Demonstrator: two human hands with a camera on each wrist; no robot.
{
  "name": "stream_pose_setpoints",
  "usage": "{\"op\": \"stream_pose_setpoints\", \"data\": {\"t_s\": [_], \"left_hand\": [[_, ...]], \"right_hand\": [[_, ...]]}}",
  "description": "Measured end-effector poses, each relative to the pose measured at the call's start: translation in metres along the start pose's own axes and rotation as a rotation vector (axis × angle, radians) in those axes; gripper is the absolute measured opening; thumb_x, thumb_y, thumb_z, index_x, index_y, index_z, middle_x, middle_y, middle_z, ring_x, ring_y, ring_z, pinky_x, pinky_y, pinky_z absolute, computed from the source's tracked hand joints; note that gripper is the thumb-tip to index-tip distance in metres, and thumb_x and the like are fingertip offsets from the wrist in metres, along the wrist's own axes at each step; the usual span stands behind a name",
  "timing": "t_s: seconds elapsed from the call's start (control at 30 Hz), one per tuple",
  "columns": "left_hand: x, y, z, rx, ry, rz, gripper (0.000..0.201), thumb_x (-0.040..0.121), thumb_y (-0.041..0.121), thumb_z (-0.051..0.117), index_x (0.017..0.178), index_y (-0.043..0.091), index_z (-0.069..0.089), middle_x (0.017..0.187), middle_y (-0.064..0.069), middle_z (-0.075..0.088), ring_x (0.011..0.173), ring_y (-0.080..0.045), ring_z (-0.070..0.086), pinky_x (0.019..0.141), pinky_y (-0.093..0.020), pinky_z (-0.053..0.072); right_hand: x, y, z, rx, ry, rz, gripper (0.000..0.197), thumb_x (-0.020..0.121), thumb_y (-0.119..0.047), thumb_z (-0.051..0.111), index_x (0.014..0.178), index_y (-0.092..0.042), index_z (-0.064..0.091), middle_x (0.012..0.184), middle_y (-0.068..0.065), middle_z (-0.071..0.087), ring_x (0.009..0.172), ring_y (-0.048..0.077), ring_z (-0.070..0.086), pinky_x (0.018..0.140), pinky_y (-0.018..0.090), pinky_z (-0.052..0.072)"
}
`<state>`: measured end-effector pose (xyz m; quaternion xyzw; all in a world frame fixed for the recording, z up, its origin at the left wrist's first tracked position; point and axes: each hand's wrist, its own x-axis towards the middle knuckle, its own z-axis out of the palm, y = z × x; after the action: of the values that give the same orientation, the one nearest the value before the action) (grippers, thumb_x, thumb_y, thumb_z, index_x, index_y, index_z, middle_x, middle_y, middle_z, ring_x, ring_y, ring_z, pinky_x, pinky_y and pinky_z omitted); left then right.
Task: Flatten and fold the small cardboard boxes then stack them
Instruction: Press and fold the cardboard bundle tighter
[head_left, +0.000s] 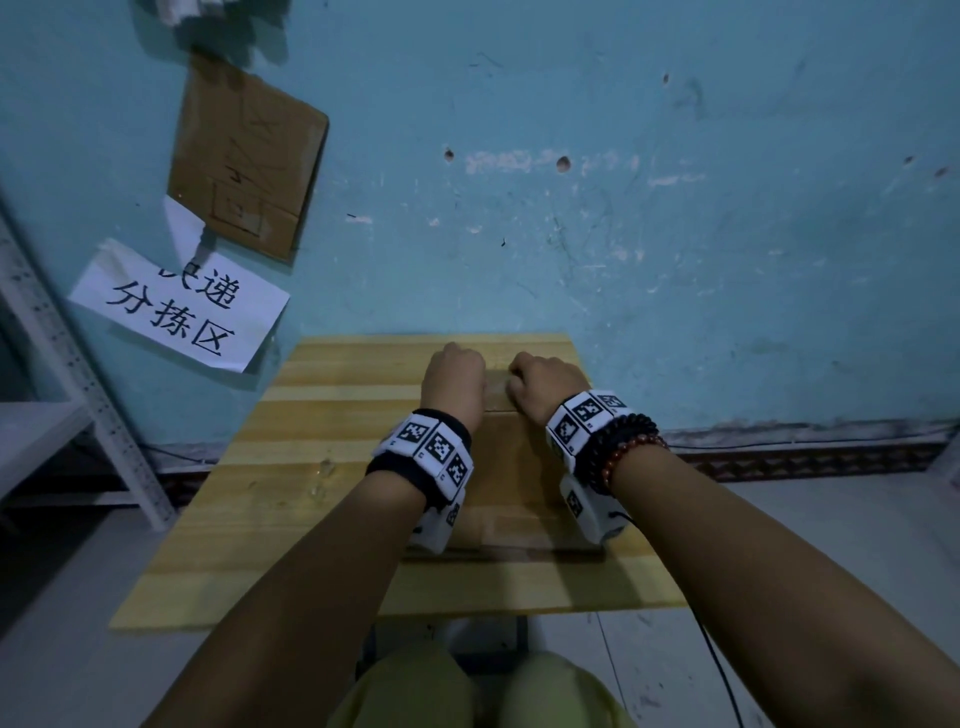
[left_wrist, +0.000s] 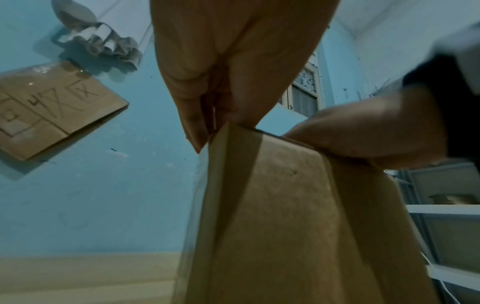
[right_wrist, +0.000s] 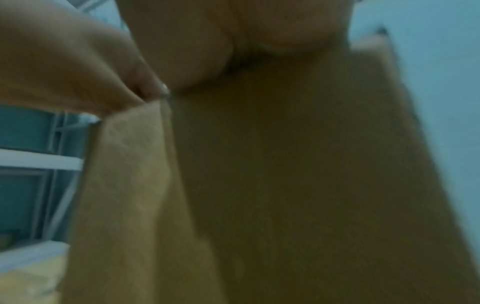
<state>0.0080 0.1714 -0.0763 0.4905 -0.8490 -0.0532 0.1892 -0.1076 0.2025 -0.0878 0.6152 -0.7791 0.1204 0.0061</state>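
- Nearest to us, the cardboard box (head_left: 511, 478) lies on the tabletop (head_left: 291, 499) directly under and between our forearms, its near edge toward our body and its long axis running away from us toward the wall.
- Its near panel lies flat on the wood; farther out a crease crosses it from side to side, and beyond that crease the far panel rises between the hands.
- Our left hand (head_left: 453, 382) is curled over the far edge of that raised panel on its left side. In the left wrist view the fingers (left_wrist: 197, 115) pinch the top edge of the cardboard, so this hand is gripping the box.
- Our right hand (head_left: 545, 387) sits just beside it on the right of the same edge, also curled. The right wrist view is blurred, yet it shows the hand closed against the panel's upper edge, so we judge it gripping too.
- Both hands are level at the far end and neither is nearer, so the fold should turn on the cross crease: we judge the panel must come toward us onto the flat near part.
- Farthest off stands the blue wall (head_left: 675, 208), close behind the tabletop's far edge.
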Motion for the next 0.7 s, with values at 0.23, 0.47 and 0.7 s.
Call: {"op": "stream_pose_setpoints", "data": {"t_s": [0.23, 0.47, 0.7], "left_hand": [[-0.004, -0.009, -0.001, 0.002, 0.011, 0.062, 0.018, 0.096, 0.007, 0.044, 0.102, -0.003, 0.058, 0.114, -0.018, 0.056, 0.106, -0.03, 0.054, 0.087, -0.033, 0.041], [-0.002, -0.003, -0.005, -0.064, -0.013, 0.019, 0.031, 0.097, 0.018, 0.045, 0.101, -0.009, 0.061, 0.105, -0.021, 0.057, 0.104, -0.033, 0.055, 0.084, -0.034, 0.041], [0.004, -0.005, -0.005, -0.223, -0.066, -0.179, 0.021, 0.087, 0.023, 0.062, 0.086, 0.003, 0.057, 0.103, -0.018, 0.062, 0.098, -0.032, 0.06, 0.073, -0.033, 0.043]], "right_hand": [[-0.002, -0.004, 0.012, -0.091, 0.044, -0.008, 0.045, 0.096, -0.043, 0.026, 0.121, -0.013, 0.048, 0.127, 0.01, 0.054, 0.117, 0.028, 0.049, 0.099, 0.04, 0.035], [-0.003, -0.004, 0.013, -0.07, 0.043, 0.004, 0.045, 0.096, -0.042, 0.024, 0.123, -0.013, 0.045, 0.131, 0.011, 0.052, 0.122, 0.028, 0.046, 0.101, 0.042, 0.033], [-0.004, -0.004, 0.011, -0.056, 0.039, 0.002, 0.043, 0.095, -0.04, 0.026, 0.122, -0.013, 0.045, 0.13, 0.011, 0.052, 0.12, 0.028, 0.046, 0.101, 0.041, 0.033]]}}
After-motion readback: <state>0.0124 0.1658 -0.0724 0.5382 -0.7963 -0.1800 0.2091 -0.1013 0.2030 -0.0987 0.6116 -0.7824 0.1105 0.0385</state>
